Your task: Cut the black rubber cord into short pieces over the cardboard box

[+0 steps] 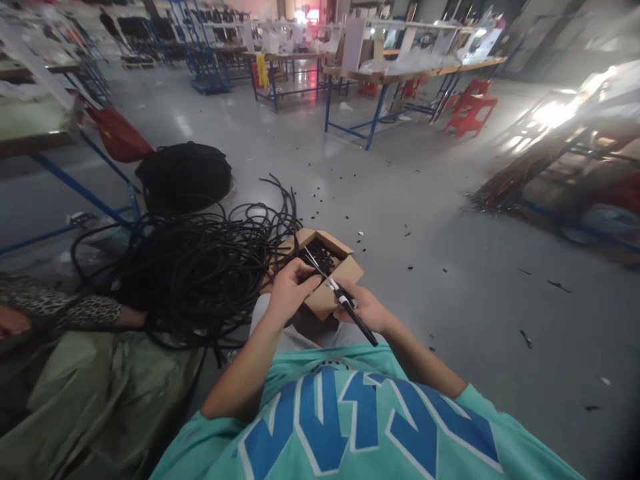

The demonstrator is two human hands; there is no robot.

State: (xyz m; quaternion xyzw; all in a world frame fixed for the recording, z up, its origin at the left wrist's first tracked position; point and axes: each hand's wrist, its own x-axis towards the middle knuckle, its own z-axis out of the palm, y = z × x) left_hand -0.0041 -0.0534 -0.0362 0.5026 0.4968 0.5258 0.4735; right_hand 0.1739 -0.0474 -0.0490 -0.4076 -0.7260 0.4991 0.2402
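In my right hand (367,309) is a pair of scissors (354,316) with slim silver blades and long black handles. The blades point up and to the left, over an open cardboard box (349,272). My left hand (290,291) is closed beside the blades, thumb and fingers pressed together. What it pinches is hidden, apart from a dark bit at the fingertips. Many small black pieces (323,255) lie inside the box, which stands in front of my knees. A large tangle of black tubing or cable (200,267) heaps up on the floor to its left.
A round black bundle (184,177) sits behind the tangle. At the left is another person's patterned sleeve (65,310). Small black scraps (411,268) dot the grey floor. Farther off stand work tables (385,77) and red stools (470,110).
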